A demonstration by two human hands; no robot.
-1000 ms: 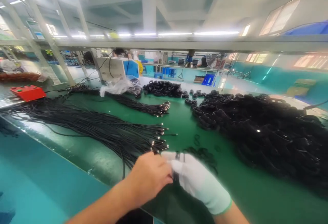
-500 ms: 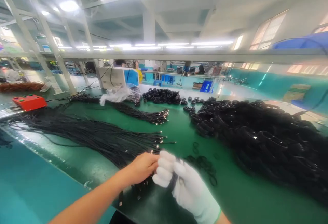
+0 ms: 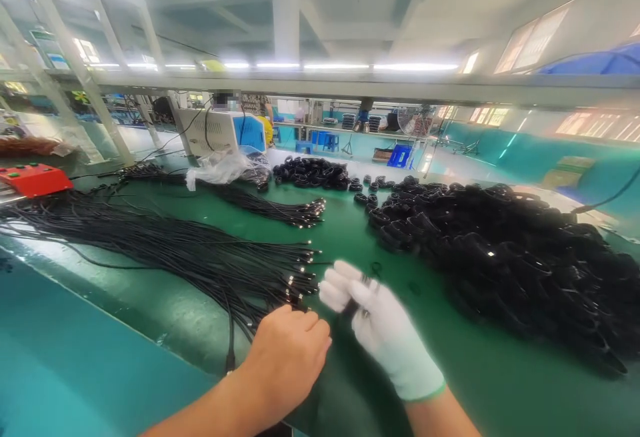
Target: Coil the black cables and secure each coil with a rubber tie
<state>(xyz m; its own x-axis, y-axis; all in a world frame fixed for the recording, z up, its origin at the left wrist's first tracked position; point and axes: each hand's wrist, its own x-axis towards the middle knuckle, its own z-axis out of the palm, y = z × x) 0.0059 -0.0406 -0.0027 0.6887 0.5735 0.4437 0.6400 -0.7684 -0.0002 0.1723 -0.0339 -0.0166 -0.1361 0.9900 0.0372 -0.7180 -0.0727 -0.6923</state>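
My right hand (image 3: 373, 320), in a white glove, is shut on a small black cable coil whose strands show between thumb and fingers. My bare left hand (image 3: 287, 354) rests just left of it, fingers curled down over the near ends of a wide fan of long black cables (image 3: 165, 247) with metal tips; what lies under the palm is hidden. Both hands hover over the green table (image 3: 350, 237) near its front edge.
A large heap of coiled black cables (image 3: 505, 257) fills the right side. A second cable bundle (image 3: 270, 209), a smaller coil pile (image 3: 313, 174), a clear plastic bag (image 3: 220, 167), a white-and-blue machine (image 3: 220, 132) and a red box (image 3: 33, 179) lie further back and left.
My hands have come apart: the left dropped back toward the table's front edge, the gloved right moved slightly away and up with the coil. The view tilted.
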